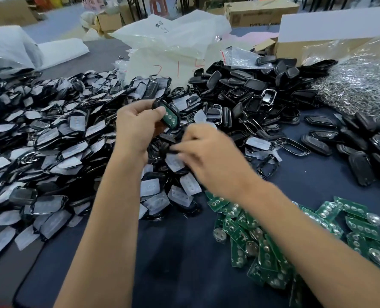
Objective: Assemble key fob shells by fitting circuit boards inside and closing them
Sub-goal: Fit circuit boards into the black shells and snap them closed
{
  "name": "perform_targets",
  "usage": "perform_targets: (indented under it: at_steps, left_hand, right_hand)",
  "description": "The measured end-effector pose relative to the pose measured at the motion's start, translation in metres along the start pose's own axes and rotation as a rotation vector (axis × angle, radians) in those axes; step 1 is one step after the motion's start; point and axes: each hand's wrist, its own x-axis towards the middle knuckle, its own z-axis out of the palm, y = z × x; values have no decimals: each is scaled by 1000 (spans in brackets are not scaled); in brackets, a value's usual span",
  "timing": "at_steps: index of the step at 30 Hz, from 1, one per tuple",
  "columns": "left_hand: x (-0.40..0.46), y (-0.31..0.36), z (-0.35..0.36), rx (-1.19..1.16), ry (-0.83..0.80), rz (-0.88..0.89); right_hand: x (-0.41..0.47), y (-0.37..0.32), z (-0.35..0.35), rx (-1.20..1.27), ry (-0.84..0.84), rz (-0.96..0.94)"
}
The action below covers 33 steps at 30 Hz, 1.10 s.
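My left hand (pixel 135 125) holds a black key fob shell (pixel 167 115) above the pile, with a green circuit board (pixel 169 118) lying inside it and my thumb pressed on its top. My right hand (pixel 209 158) is blurred and reaches low over the shells in the middle, its fingertips at a black part (pixel 173 150); whether it grips it is unclear. Loose green circuit boards (pixel 295 234) lie at the lower right on the dark mat.
A large heap of shell halves with white pads (pixel 40 138) fills the left. Black back covers (pixel 240 85) pile up behind, and closed fobs (pixel 362 150) lie at the right. Plastic bags (pixel 173 41), a bag of metal rings (pixel 358 85) and cardboard boxes (pixel 260 12) stand behind.
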Motion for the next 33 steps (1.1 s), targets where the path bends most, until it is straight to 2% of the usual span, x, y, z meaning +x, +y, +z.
perform_targets:
  at_steps: [3, 6, 9, 12, 15, 18, 21, 25, 33]
  left_hand:
    - [-12, -11, 35, 63, -163, 0]
    - [-29, -25, 81, 245, -365, 42]
    - [-44, -40, 119, 548, -480, 265]
    - [-50, -52, 137, 655, -515, 372]
    - [-49, -61, 140, 661, -464, 459]
    - [-50, -61, 141, 537, -371, 540]
    - [-55, -60, 143, 272, -432, 416]
    - [-53, -59, 138, 88, -476, 256]
    - [-56, -57, 131, -28, -567, 34]
  right_hand:
    - [-18, 42, -29, 222, 307, 287]
    - [-39, 80, -50, 499, 559, 554]
    - [-60, 106, -54, 637, 683, 726]
    - [-71, 116, -49, 734, 731, 805]
    - [-73, 118, -46, 794, 704, 801]
    - [-70, 118, -44, 843, 695, 787]
    - [-69, 115, -42, 968, 678, 762]
    - [-69, 113, -44, 1113, 658, 748]
    - [-70, 116, -39, 1273, 632, 807]
